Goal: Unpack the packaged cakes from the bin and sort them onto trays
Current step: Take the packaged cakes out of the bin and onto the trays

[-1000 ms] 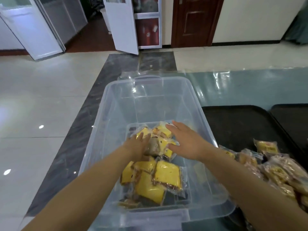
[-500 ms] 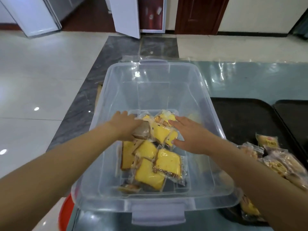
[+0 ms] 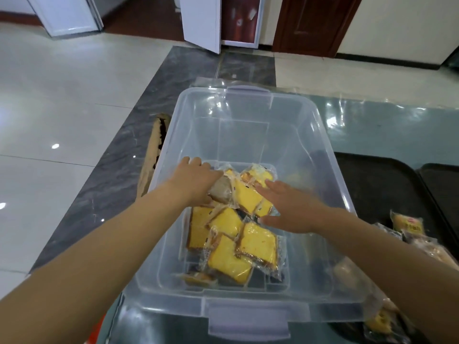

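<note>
My left hand (image 3: 198, 182) curls onto a brownish packet (image 3: 222, 192) at the heap's far end inside the clear bin (image 3: 248, 112); I'd pinch the wrapper edge, not the cake. About eight yellow cake packets (image 3: 258, 243) remain. My right hand (image 3: 290, 207) lies flat, fingers straight, on them. Two dark trays (image 3: 377, 180) sit right, holding several packets

The bin (image 3: 248, 135) stands on the table (image 3: 387, 130), with the nearer tray (image 3: 372, 184) just to its right and a second tray (image 3: 444, 184) right of that. Wrapped cakes (image 3: 231, 249) lie in the bin's near half; more packets (image 3: 409, 227) lie on the nearer tray. Both hands reach into the bin, left hand (image 3: 196, 182) left of the right hand (image 3: 290, 207), each touching the cakes
</note>
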Demonstrator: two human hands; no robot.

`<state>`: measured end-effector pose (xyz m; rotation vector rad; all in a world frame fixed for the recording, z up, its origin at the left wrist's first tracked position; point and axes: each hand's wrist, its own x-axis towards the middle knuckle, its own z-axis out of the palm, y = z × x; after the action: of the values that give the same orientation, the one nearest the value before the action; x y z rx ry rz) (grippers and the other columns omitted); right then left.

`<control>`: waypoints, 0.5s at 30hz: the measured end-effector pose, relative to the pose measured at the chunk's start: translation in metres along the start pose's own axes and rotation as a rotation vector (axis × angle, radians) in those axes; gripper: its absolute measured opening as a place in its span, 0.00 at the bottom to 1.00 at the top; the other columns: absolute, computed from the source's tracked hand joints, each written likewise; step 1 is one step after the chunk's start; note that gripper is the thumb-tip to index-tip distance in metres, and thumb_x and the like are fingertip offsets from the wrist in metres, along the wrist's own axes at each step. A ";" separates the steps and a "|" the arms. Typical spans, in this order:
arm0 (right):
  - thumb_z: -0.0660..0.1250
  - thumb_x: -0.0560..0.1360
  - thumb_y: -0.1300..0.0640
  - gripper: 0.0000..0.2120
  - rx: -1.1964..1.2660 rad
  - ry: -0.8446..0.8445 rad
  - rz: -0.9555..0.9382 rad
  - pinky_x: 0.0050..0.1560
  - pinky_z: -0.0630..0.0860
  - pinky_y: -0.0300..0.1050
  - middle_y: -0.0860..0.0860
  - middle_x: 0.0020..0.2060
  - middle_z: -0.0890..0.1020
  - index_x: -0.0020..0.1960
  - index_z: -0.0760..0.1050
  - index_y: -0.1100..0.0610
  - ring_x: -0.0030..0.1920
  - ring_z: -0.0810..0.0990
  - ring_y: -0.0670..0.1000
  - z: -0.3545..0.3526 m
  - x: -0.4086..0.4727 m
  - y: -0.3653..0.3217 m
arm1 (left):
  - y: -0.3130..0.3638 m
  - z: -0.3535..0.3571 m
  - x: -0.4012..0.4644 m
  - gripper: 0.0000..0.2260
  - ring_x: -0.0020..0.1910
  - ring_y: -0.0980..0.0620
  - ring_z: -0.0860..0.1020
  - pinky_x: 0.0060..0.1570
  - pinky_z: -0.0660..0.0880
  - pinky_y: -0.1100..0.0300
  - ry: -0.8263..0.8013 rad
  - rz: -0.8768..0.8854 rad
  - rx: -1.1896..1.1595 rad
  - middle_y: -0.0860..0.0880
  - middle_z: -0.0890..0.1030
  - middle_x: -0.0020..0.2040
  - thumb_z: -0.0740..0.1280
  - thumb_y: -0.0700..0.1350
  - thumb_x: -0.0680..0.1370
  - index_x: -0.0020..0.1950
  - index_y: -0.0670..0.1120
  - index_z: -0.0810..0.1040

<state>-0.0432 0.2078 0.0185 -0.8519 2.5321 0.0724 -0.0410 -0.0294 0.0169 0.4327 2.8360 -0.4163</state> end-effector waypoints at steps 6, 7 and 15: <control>0.58 0.77 0.35 0.40 -0.098 -0.123 -0.088 0.75 0.51 0.55 0.55 0.78 0.45 0.79 0.43 0.50 0.77 0.44 0.58 0.019 0.021 -0.015 | -0.003 -0.003 0.002 0.31 0.68 0.42 0.65 0.69 0.55 0.42 0.075 -0.066 0.018 0.46 0.70 0.67 0.66 0.60 0.75 0.74 0.53 0.60; 0.58 0.76 0.34 0.41 -0.108 -0.142 -0.094 0.75 0.50 0.56 0.55 0.78 0.45 0.79 0.43 0.50 0.77 0.44 0.58 0.024 0.025 -0.018 | -0.003 -0.003 0.002 0.30 0.68 0.42 0.65 0.70 0.53 0.41 0.078 -0.076 0.022 0.46 0.71 0.67 0.66 0.59 0.75 0.73 0.53 0.61; 0.67 0.72 0.37 0.46 -0.256 -0.164 -0.492 0.73 0.50 0.62 0.57 0.78 0.45 0.78 0.43 0.46 0.76 0.45 0.61 0.064 0.033 -0.062 | -0.006 -0.002 0.006 0.23 0.69 0.42 0.62 0.70 0.44 0.36 0.052 -0.152 0.131 0.46 0.71 0.66 0.68 0.50 0.75 0.69 0.52 0.68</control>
<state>-0.0039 0.1520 -0.0471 -1.4810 2.1240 0.2972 -0.0488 -0.0333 0.0188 0.2559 2.9134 -0.6318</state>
